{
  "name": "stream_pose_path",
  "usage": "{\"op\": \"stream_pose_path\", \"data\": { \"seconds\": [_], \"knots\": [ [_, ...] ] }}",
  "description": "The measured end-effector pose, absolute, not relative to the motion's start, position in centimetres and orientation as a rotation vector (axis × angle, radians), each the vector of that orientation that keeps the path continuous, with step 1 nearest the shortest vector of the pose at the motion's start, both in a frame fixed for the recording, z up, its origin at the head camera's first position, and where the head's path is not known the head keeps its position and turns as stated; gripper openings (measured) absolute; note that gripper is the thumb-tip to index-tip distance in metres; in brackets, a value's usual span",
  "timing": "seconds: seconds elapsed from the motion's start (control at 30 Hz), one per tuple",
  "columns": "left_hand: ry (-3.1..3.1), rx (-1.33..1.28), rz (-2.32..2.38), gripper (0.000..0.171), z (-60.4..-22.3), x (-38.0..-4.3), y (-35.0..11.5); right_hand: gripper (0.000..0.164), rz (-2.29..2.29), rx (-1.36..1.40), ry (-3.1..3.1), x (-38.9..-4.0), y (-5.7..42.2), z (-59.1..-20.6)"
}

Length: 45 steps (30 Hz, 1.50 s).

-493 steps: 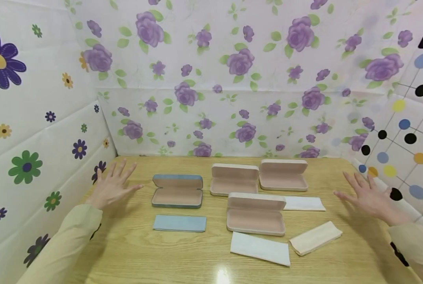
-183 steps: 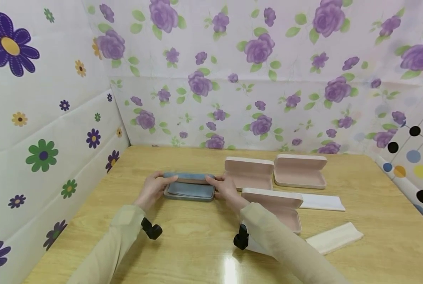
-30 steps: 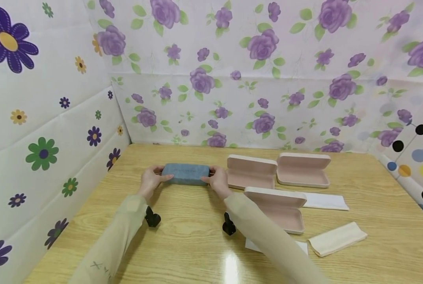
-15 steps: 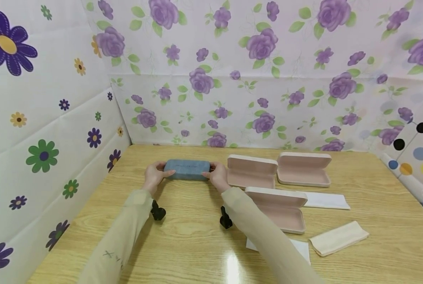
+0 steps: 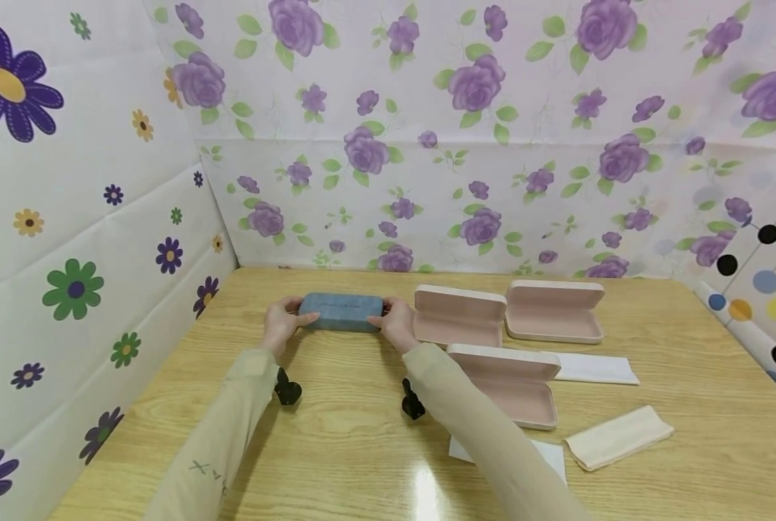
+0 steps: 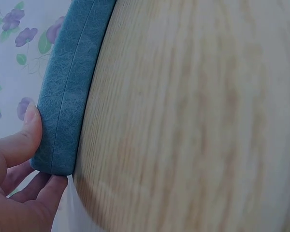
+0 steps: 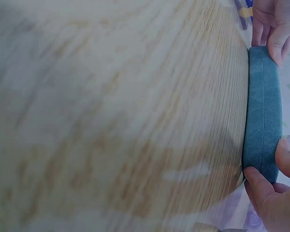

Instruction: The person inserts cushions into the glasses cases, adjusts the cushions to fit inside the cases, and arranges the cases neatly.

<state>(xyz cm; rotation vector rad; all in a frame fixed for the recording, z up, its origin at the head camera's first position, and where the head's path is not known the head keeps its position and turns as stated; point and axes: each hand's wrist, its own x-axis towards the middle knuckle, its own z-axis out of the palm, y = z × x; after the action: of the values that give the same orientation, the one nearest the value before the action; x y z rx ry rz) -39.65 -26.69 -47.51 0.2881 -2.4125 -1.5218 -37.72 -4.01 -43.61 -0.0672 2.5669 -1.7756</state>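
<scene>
The slim, blue, textured rectangular case lies lid down on the light wood-grain worktop, close to the far edge and towards the far left corner. The left hand grips one end, the right hand the other, fingers curled round both.

It's the right side that worries me. An open white hard case with pink lining sits just beside the right hand, so a careless outward swing could knock it askew. The beige right sleeve hides part of a folded white cloth; trailing low, it might drag that along. Uneven pushing would probably skew the blue case, too.
</scene>
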Motion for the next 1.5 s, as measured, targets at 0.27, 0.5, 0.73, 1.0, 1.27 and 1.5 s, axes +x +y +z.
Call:
{"op": "stream_pose_path", "data": {
  "seconds": [0.27, 0.5, 0.73, 1.0, 1.27, 1.5],
  "knots": [
    [-2.610, 0.259, -1.447, 0.071, -45.3, -39.1, -26.4, 0.060, -1.514, -0.058, 2.809, -36.3, -3.8, -40.9],
    [-2.782, 0.087, -1.065, 0.073, -37.4, -34.8, -23.4, 0.057, -1.584, -0.112, 2.817, -35.2, -3.4, -37.1],
    [-2.678, -0.110, -1.093, 0.063, -33.7, -34.3, -20.6, 0.051, -1.759, -0.182, 2.647, -34.5, -2.3, -34.7],
    [-2.648, -0.375, -1.504, 0.053, -32.3, -33.6, -17.9, 0.049, -1.798, -0.296, 2.465, -33.3, 0.3, -32.5],
    [-2.639, -1.173, -1.580, 0.041, -32.4, -33.3, -15.6, 0.039, -1.814, -0.771, 2.180, -31.0, 6.5, -31.1],
    [-2.711, -1.558, -1.518, 0.034, -32.4, -30.1, -13.0, 0.032, -1.639, -1.166, 2.172, -29.8, 11.0, -31.7]
  ]
}}
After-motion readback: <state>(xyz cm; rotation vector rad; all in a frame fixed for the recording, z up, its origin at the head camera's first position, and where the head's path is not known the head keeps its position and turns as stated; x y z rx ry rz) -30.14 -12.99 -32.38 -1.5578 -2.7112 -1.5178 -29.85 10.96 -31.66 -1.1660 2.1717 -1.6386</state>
